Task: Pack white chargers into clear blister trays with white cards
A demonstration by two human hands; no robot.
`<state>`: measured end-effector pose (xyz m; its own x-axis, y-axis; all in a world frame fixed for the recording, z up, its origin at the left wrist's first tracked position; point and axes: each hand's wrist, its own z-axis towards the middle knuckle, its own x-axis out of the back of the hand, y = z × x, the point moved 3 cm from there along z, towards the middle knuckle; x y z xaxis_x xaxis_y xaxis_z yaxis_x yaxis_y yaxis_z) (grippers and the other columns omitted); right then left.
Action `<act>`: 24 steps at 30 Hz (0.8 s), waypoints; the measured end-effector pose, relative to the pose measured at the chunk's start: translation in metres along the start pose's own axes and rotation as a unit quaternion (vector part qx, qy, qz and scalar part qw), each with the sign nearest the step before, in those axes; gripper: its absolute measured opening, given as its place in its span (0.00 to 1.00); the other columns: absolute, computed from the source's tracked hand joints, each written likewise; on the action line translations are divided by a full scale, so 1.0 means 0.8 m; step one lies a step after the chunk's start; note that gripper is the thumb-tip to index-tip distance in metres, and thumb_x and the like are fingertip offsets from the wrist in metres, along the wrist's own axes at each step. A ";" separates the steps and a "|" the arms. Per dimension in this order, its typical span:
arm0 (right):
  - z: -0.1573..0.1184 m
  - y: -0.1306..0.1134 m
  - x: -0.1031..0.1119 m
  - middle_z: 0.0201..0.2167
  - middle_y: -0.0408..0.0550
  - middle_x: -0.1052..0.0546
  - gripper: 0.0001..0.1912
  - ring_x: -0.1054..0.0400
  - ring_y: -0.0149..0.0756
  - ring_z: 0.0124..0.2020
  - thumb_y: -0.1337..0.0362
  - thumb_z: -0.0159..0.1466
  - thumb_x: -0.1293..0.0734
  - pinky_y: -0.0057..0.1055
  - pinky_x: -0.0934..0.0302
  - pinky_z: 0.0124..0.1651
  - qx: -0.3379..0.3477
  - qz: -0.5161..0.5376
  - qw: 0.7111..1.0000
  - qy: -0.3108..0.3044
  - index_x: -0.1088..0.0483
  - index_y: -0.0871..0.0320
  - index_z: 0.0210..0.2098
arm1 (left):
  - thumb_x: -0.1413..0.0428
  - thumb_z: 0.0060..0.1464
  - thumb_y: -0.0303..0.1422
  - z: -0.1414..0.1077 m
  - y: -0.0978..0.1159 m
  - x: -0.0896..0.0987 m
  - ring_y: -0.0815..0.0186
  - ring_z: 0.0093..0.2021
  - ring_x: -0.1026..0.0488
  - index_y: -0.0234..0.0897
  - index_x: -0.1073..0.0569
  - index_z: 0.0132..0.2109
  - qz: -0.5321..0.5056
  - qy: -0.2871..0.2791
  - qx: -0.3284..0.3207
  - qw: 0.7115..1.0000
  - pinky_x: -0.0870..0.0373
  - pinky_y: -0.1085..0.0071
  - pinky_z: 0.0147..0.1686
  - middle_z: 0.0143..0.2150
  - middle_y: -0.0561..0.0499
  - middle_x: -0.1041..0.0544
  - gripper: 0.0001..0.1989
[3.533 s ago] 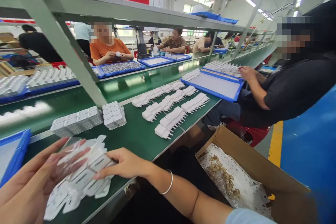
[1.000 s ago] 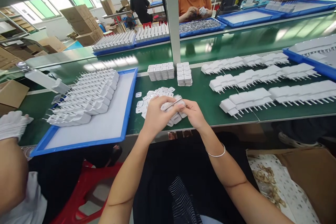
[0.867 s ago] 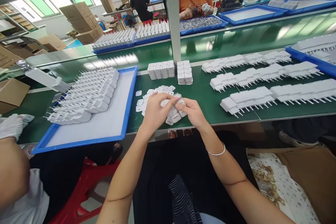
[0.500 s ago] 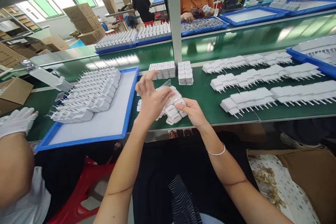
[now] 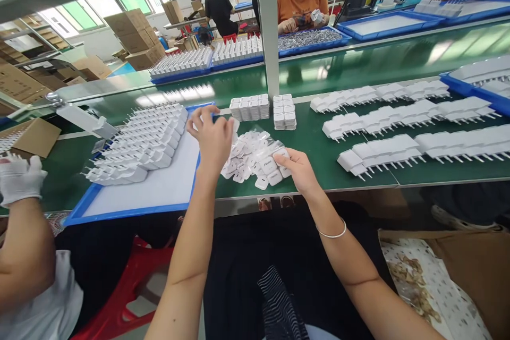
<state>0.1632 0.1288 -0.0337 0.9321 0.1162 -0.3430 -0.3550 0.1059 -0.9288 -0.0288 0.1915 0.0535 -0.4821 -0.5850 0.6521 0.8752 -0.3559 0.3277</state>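
A pile of small white square plastic covers (image 5: 244, 155), some with dark print, lies on the green bench in front of me. Clear bag film (image 5: 268, 141) covers part of its right side. My right hand (image 5: 299, 170) pinches a printed white cover (image 5: 281, 156) at the pile's right edge, thumb on top; whether it grips the film too is unclear. My left hand (image 5: 211, 135) is raised over the pile's left side, thumb and index finger closed on a white cover (image 5: 236, 126), the other fingers curled loosely.
Neat stacks of white covers (image 5: 250, 108) stand behind the pile. A blue-rimmed tray (image 5: 139, 213) at left holds rows of white pronged housings (image 5: 139, 138). More white housings (image 5: 378, 150) line the right. A co-worker's gloved hand (image 5: 24, 178) is at far left; another person (image 5: 303, 2) sits opposite.
My left hand has moved left, away from my right hand and the bag film, uncovering the pile. My right hand keeps its pinch on the cover.
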 end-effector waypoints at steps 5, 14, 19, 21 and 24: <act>0.000 -0.001 0.000 0.23 0.43 0.29 0.21 0.39 0.32 0.25 0.47 0.56 0.26 0.28 0.43 0.28 -0.006 -0.012 0.999 0.043 0.28 0.59 0.24 | 0.38 0.55 0.34 -0.012 0.003 -0.019 0.38 0.66 0.42 0.37 0.32 0.28 0.057 -0.051 -0.063 0.995 0.62 0.34 0.65 0.57 0.38 0.29 0.12; 0.002 -0.005 0.000 0.17 0.39 0.42 0.31 0.51 0.27 0.21 0.39 0.56 0.28 0.28 0.56 0.23 -0.002 -0.056 0.995 0.083 0.38 0.58 0.17 | 0.43 0.62 0.39 -0.039 0.060 -0.007 0.57 0.57 0.28 0.42 0.22 0.46 -0.201 -0.170 -0.112 0.958 0.36 0.55 0.61 0.54 0.46 0.24 0.09; -0.001 -0.005 -0.004 0.25 0.42 0.31 0.21 0.41 0.31 0.26 0.46 0.58 0.28 0.28 0.45 0.29 0.007 -0.009 1.000 0.004 0.28 0.59 0.28 | 0.49 0.67 0.39 -0.066 0.070 -0.002 0.59 0.60 0.28 0.42 0.24 0.56 -0.292 -0.284 -0.064 0.911 0.34 0.61 0.62 0.59 0.47 0.23 0.16; -0.002 -0.006 -0.006 0.28 0.43 0.27 0.16 0.37 0.33 0.30 0.51 0.57 0.26 0.28 0.41 0.33 0.015 -0.008 1.000 -0.021 0.25 0.58 0.33 | 0.50 0.67 0.40 -0.069 0.066 -0.002 0.59 0.61 0.28 0.41 0.26 0.59 -0.313 -0.291 -0.036 0.903 0.34 0.61 0.63 0.60 0.47 0.24 0.18; -0.003 -0.007 -0.005 0.28 0.43 0.26 0.12 0.36 0.34 0.31 0.55 0.58 0.27 0.29 0.40 0.35 0.026 -0.017 0.999 -0.015 0.24 0.59 0.33 | 0.43 0.62 0.41 -0.069 0.064 0.001 0.57 0.62 0.29 0.41 0.27 0.61 -0.315 -0.292 -0.027 0.903 0.34 0.62 0.63 0.62 0.47 0.25 0.22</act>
<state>0.1616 0.1256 -0.0276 0.9413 0.1402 -0.3071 -0.3278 0.1617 -0.9308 0.0136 0.1326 0.0335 -0.7666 0.2230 0.6021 0.4245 -0.5276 0.7358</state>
